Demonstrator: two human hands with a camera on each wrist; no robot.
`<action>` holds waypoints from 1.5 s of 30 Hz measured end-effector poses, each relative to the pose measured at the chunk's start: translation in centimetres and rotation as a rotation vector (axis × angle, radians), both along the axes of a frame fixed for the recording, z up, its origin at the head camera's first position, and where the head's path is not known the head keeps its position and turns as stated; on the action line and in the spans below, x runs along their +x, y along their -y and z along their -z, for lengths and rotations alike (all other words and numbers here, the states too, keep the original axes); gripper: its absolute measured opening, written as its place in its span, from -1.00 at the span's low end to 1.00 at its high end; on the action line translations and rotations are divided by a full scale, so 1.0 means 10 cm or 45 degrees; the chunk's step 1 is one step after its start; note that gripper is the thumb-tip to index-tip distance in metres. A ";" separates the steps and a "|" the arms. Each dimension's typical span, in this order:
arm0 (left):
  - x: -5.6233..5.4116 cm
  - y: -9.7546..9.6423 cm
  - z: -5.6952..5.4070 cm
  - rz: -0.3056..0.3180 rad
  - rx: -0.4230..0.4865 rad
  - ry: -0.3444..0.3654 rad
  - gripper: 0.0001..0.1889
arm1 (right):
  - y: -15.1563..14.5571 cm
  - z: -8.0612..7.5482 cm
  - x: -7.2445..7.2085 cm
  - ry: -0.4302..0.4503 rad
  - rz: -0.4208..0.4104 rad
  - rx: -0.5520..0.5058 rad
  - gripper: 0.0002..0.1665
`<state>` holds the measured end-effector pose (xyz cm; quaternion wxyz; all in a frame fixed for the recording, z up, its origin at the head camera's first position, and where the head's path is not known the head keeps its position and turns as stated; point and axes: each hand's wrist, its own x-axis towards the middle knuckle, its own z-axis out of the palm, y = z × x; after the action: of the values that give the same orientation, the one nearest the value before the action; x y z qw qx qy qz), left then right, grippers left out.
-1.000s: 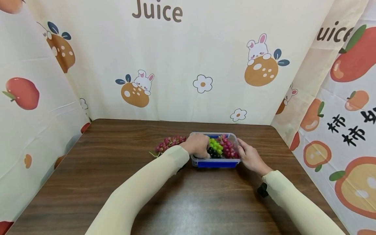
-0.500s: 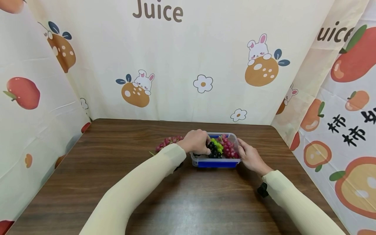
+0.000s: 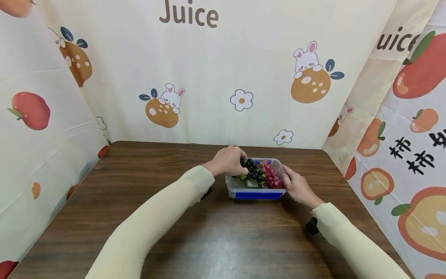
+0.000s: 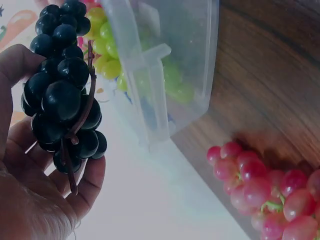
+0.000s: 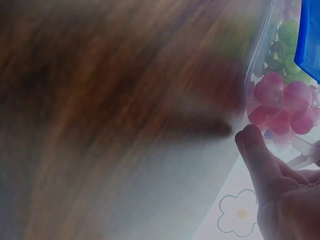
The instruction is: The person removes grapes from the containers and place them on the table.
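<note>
My left hand (image 3: 228,161) grips a bunch of black grapes (image 4: 62,95) at the left end of a clear plastic box (image 3: 258,190); thumb and fingers curl round it in the left wrist view. Its brown stem faces that camera. My right hand (image 3: 299,187) holds the box by its right end. Inside lie red grapes (image 3: 273,176) on the right and green grapes (image 4: 104,44), which the black bunch and hand partly hide in the head view. A small pale label (image 3: 252,183) shows in the box.
Another bunch of red grapes (image 4: 265,192) lies on the wooden table (image 3: 216,232) left of the box, mostly hidden behind my left hand in the head view. Blue clips (image 3: 258,195) line the box. Printed cloth (image 3: 209,77) surrounds the table's back and sides.
My left hand has risen and moved slightly left and back, lifting the black grapes from inside the box. The right hand stays on the box's end.
</note>
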<state>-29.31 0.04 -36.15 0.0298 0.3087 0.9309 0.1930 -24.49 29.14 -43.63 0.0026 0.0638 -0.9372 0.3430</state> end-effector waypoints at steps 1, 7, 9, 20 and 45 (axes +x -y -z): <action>0.00 0.02 -0.01 -0.009 0.021 0.005 -0.80 | 0.00 0.00 0.00 -0.006 -0.002 0.006 -0.38; 0.00 0.10 -0.07 -0.048 0.108 -0.005 -0.81 | -0.01 0.01 -0.01 -0.037 -0.019 0.028 -0.39; -0.01 0.12 -0.09 -0.059 0.112 -0.023 -0.80 | -0.01 0.01 -0.01 -0.043 -0.023 0.033 -0.39; 0.01 0.26 -0.23 -0.150 0.204 -0.071 -0.89 | -0.01 0.00 0.00 -0.033 -0.017 0.017 -0.39; 0.02 0.68 -0.26 -0.441 0.345 -0.070 -0.60 | -0.01 -0.01 0.00 -0.007 -0.019 -0.025 -0.38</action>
<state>-29.07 -6.76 -33.58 -0.0711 0.1505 0.9361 0.3099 -24.52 29.26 -43.56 0.0032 0.0716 -0.9332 0.3522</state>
